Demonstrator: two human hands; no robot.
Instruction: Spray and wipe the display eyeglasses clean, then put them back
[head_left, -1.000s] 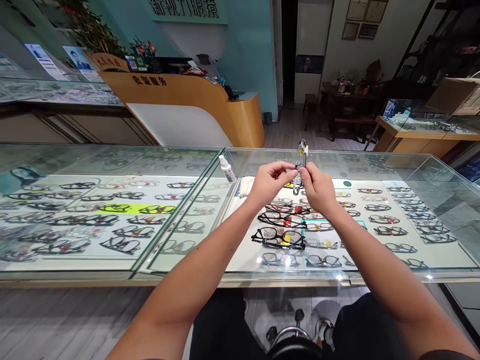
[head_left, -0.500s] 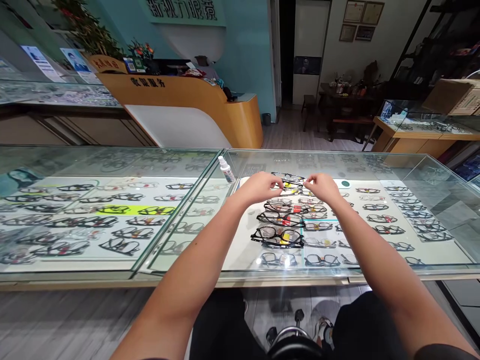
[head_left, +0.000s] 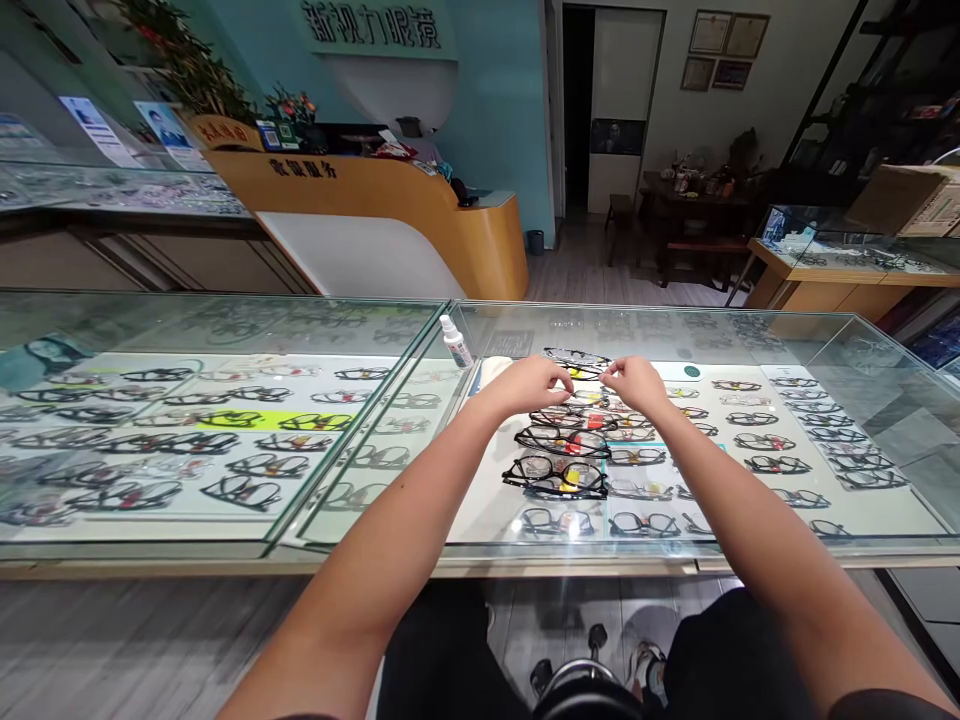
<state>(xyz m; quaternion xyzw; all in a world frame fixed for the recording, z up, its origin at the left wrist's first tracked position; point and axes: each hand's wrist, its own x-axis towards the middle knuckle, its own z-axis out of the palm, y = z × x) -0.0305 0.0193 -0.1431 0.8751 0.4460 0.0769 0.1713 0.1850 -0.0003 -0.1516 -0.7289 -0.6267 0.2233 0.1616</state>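
Note:
Both of my hands are over the right-hand glass display counter, either side of a column of eyeglasses laid on its top. My left hand (head_left: 531, 384) is on the left of the column, thumb and forefinger bent with a gap between them. On the other side, my right hand (head_left: 636, 385) has its bent fingertips close to the right end of a dark pair of eyeglasses (head_left: 586, 374) with a yellow tag. Another pair of eyeglasses (head_left: 576, 356) lies just beyond. Nearer me are black-framed eyeglasses (head_left: 555, 478) and a similar dark pair (head_left: 562, 440).
A white spray bottle (head_left: 456, 342) stands on the counter left of my hands, by the seam with the left glass counter (head_left: 360, 345). More frames lie in rows beneath the glass. A wooden reception desk (head_left: 487, 245) is beyond. A stool base (head_left: 585, 685) shows between my legs.
My hands have drawn slightly nearer to each other and back towards me. The fingers of my left hand have come away from the eyeglasses, which lie about where they were.

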